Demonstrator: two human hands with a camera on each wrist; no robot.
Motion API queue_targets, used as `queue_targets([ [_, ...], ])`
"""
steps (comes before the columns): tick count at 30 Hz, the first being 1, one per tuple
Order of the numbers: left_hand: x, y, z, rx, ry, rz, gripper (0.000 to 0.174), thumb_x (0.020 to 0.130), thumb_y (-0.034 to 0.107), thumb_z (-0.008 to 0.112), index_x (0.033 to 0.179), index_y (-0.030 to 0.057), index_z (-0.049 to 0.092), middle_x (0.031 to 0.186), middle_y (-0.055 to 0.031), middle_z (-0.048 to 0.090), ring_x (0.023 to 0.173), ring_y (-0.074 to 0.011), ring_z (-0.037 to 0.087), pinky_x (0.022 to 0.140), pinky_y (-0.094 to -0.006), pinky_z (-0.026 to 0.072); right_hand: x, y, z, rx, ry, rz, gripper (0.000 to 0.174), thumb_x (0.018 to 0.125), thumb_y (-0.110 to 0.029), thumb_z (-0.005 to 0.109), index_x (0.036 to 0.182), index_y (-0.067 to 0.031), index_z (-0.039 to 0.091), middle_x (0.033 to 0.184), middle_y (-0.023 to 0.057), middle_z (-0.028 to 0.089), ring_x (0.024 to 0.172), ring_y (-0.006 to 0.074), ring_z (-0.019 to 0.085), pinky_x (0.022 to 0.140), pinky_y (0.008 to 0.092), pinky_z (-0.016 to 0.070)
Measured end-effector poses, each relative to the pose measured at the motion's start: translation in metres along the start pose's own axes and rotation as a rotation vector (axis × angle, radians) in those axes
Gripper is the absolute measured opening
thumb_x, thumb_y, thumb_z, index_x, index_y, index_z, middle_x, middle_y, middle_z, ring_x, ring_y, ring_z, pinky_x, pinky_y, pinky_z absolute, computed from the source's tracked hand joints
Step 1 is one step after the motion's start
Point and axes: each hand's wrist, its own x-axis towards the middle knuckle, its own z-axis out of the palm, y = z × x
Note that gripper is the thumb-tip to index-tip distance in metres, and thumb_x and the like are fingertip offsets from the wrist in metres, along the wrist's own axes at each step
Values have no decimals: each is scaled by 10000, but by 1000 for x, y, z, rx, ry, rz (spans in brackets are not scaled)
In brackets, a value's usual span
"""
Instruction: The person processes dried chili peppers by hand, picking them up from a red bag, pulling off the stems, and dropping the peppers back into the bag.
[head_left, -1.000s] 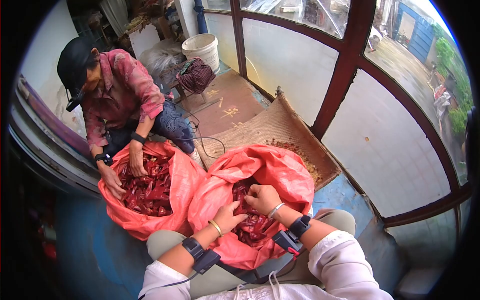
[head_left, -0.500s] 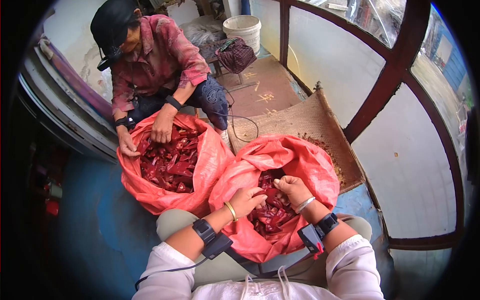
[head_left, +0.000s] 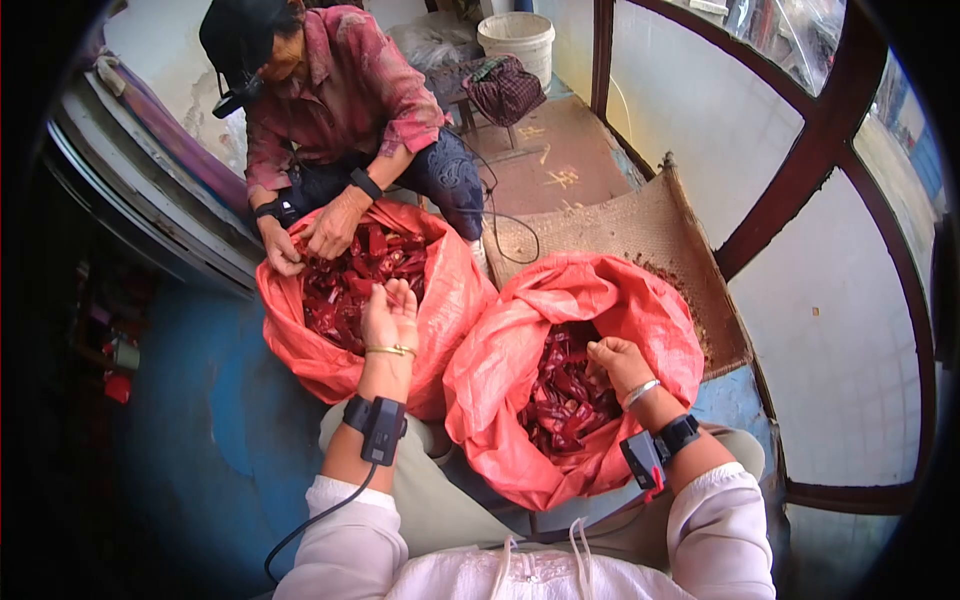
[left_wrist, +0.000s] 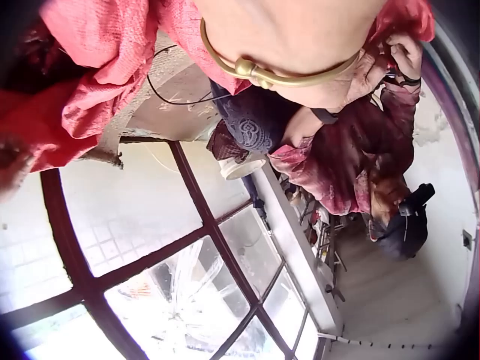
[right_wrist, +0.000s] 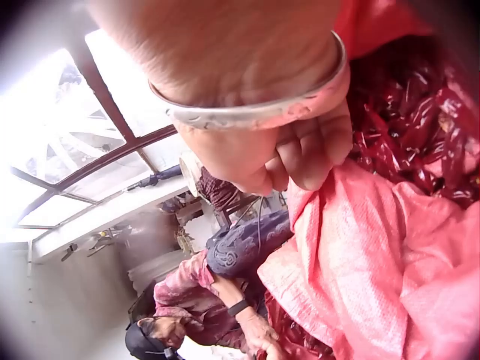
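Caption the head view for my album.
Left hand open above one sack of red peppers, right hand at a second sack.

I make out glossy peppers [head_left: 562, 405], crinkled woven-plastic sacks [head_left: 482, 385], a smooth metal bangle [right_wrist: 259, 115] and a rough woven mat [head_left: 610, 228].

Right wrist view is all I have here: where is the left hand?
Observer: The left hand is palm up, in front of the other person's sack as the head view sees it.

Operator: Anything on that wrist apart from the camera gear?

Observer: Yes, a gold-coloured bangle, plain in the left wrist view.

Operator: And on the floor, past the sack by my right hand?

Observer: A woven mat, with small reddish bits on it.
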Motion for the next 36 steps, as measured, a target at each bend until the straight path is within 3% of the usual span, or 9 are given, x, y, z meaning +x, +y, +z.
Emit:
queue_targets([
  [5,-26,0,24,13,109,47,341,773,343,532,987,92,442,829,-34,538,782,-186,544,676,-323,456,24,32,-35,-250,108,57,145,764,-186,556,726,-47,545,615,56,560,496,121,518,412,239,399],
  [10,-43,-34,24,185,-271,-225,245,793,330,517,893,107,519,785,-20,578,665,-133,553,587,-263,454,27,69,-73,-638,43,200,411,762,-194,547,1108,7,454,858,106,564,762,220,558,593,337,463],
  [15,-74,-69,20,402,-399,-539,229,817,306,495,895,94,529,771,-34,578,642,-120,561,564,-236,462,26,49,-92,-1286,538,21,460,713,-298,543,956,92,516,938,278,531,916,355,520,830,380,392],
  [19,-84,-83,15,569,-509,-682,243,829,288,484,961,85,493,776,-20,565,630,-93,551,547,-195,449,29,53,-93,-1382,480,116,299,718,-218,509,908,9,548,911,216,560,859,332,548,765,395,438],
  [23,-90,-85,15,679,-563,-683,190,853,237,444,910,65,502,794,-39,568,678,-103,564,611,-215,465,32,83,-50,-1662,75,-480,242,701,-168,521,924,-79,553,894,159,535,838,313,535,737,366,441],
  [27,-91,-86,15,732,-591,-720,249,831,254,488,994,65,482,799,-18,550,654,-80,532,564,-188,435,48,130,-41,-1528,-149,-182,258,728,-114,441,959,-59,543,1035,181,498,941,288,503,801,351,425],
  [31,-95,-89,9,773,-567,-735,262,829,243,492,1015,59,477,813,-20,547,673,-84,529,575,-192,433,50,134,-70,-1720,116,46,307,683,-77,516,984,-17,539,1056,192,501,906,313,533,807,358,422],
  [33,-96,-87,8,778,-573,-739,268,829,234,492,1027,54,473,820,-22,544,676,-82,525,580,-189,430,65,128,-112,-1403,368,265,562,587,-151,630,1115,-54,466,1117,189,469,1054,333,429,881,340,381],
  [36,-95,-91,4,786,-558,-730,280,827,214,493,1048,44,464,835,-23,537,685,-78,516,587,-182,424,78,159,-130,-1355,671,-85,718,559,-180,663,1204,-87,361,1207,160,395,1135,305,348,946,333,311],
])
